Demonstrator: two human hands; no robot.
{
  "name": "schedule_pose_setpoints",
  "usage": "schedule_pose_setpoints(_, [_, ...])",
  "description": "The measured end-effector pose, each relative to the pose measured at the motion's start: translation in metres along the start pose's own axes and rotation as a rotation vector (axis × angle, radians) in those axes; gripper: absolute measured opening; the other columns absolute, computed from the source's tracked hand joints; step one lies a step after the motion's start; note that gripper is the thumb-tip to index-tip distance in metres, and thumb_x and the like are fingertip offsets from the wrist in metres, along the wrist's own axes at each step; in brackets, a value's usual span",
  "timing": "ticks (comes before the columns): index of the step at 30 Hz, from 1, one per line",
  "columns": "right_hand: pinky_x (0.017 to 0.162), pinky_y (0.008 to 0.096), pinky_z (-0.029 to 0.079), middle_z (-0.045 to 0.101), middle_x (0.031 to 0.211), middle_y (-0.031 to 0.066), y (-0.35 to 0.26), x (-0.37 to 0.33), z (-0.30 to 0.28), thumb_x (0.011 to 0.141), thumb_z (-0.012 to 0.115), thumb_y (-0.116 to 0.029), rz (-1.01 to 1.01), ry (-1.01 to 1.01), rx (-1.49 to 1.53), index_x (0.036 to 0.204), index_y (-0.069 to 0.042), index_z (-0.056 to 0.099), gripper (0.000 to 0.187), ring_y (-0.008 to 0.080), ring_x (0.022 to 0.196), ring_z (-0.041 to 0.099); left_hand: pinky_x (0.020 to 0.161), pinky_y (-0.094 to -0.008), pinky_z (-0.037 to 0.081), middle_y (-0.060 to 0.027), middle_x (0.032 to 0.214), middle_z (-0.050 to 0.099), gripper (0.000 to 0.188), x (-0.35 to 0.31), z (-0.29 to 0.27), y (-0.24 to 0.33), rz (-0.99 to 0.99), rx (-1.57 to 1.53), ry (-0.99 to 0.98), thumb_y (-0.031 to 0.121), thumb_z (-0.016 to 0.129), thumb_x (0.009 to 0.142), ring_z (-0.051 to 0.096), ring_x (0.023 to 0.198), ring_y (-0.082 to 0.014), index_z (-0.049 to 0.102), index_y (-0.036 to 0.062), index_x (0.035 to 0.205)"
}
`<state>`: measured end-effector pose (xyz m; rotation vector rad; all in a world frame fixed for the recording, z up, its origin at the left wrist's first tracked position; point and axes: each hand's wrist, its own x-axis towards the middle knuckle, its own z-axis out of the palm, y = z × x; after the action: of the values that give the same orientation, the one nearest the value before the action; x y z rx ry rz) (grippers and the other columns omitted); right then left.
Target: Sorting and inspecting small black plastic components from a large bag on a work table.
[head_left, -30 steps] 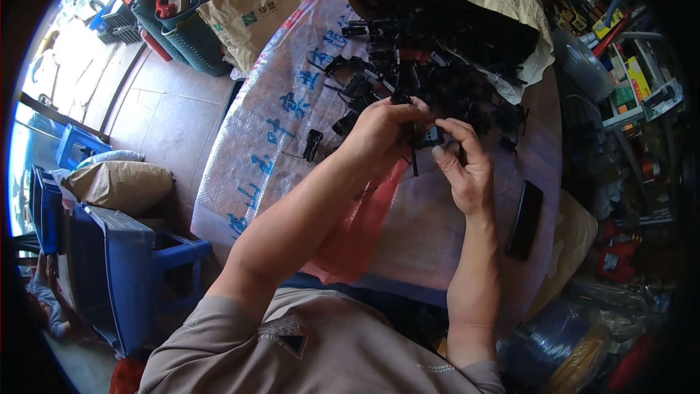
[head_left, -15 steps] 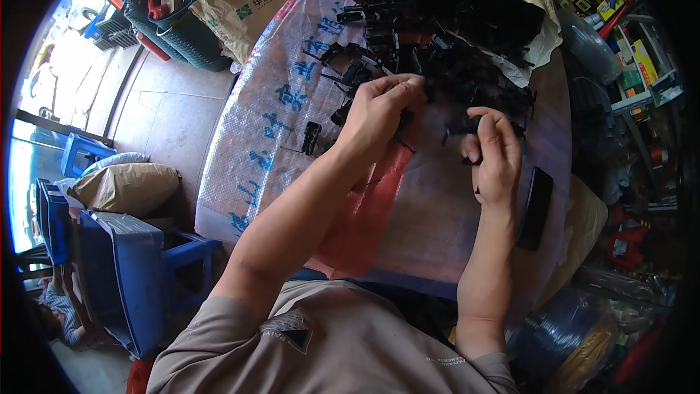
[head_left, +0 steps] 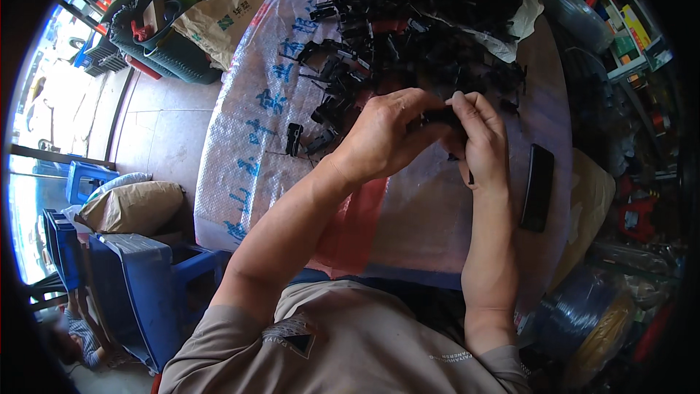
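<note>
My left hand and my right hand meet over the front of the pile, fingers bent inward. Between them is a small black plastic part, mostly covered by the fingers. The right hand's thumb and fingers are closed on it. My left fingers curl against its other side; whether they pinch a second piece is hidden. Beyond the hands spreads a heap of black plastic parts with thin rods or wires sticking out. One black part lies apart, left of my left wrist.
A woven plastic sheet with blue lettering and a red stripe covers the table. A black phone lies right of my right forearm. An open paper sack is behind the heap. Blue stools stand at left, near another person.
My left hand has moved back from the heap, and my right hand has shifted slightly left with its black part. They were apart and now touch around it. The view has shifted slightly.
</note>
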<state>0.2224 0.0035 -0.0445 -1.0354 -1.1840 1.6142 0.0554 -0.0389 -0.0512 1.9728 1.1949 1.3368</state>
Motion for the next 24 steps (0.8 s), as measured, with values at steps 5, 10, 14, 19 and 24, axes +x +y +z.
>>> schedule_pose_setpoints(5, [0.049,0.0166,0.031,0.056,0.073,-0.0064,-0.001,-0.003,0.001,0.096,0.059,-0.015,-0.234,-0.075,-0.014,0.107,-0.005,0.065,0.016,0.0000,0.058,0.042,0.067,-0.0284,0.050,-0.0104,0.084,0.064,0.019,0.001,0.004,0.002,-0.101,-0.158,0.125,0.005,0.065,0.088,0.062,0.073,-0.0163,0.061,-0.0020,0.105])
schedule_pose_setpoints(10, [0.057,0.0153,0.034,0.054,0.074,-0.0077,0.006,-0.001,-0.002,0.093,0.060,-0.007,-0.307,-0.184,-0.178,0.109,-0.001,0.065,0.018,-0.0004,0.064,0.042,0.065,-0.0287,0.049,-0.0107,0.080,0.063,0.012,-0.002,0.006,-0.001,-0.085,-0.077,0.168,0.005,0.062,0.088,0.063,0.073,-0.0168,0.060,-0.0016,0.098])
schedule_pose_setpoints(14, [0.057,0.0162,0.034,0.053,0.073,-0.0067,0.008,-0.001,-0.001,0.093,0.058,-0.006,-0.281,-0.204,-0.156,0.107,0.000,0.065,0.016,0.0001,0.063,0.042,0.062,-0.0292,0.048,-0.0113,0.078,0.061,0.008,-0.003,0.008,-0.005,-0.025,0.028,0.222,0.003,0.062,0.087,0.062,0.070,-0.0185,0.059,-0.0002,0.093])
schedule_pose_setpoints(19, [0.055,0.0173,0.034,0.052,0.070,-0.0057,0.016,0.001,-0.004,0.091,0.055,-0.005,-0.337,-0.227,-0.052,0.103,0.001,0.064,0.016,0.0010,0.061,0.041,0.060,-0.0298,0.047,-0.0113,0.077,0.059,0.007,-0.002,0.011,-0.003,0.060,0.067,0.208,0.002,0.063,0.085,0.060,0.068,-0.0187,0.059,0.0004,0.090])
schedule_pose_setpoints(24, [0.058,0.0168,0.036,0.053,0.072,-0.0051,0.002,-0.003,-0.003,0.090,0.058,-0.005,-0.252,-0.248,-0.056,0.102,0.001,0.063,0.015,0.0011,0.064,0.043,0.060,-0.0265,0.045,-0.0032,0.078,0.058,0.008,-0.003,0.013,0.000,-0.123,-0.207,0.232,0.007,0.061,0.091,0.055,0.067,-0.0127,0.058,0.0003,0.096])
